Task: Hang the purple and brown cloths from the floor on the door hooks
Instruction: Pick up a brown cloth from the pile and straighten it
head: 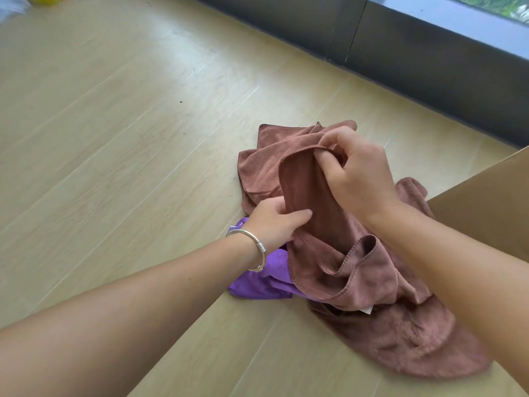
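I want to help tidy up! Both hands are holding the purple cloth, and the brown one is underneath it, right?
Not quite. The head view shows the left hand and right hand gripping the brown cloth; the purple cloth lies underneath it.

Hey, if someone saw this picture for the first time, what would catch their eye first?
Probably the big crumpled brown cloth right of centre on the pale wood floor, with the left hand and right hand both gripping its folds. Next, the bright purple cloth peeking out beneath its left edge, under the left wrist with the silver bangle.
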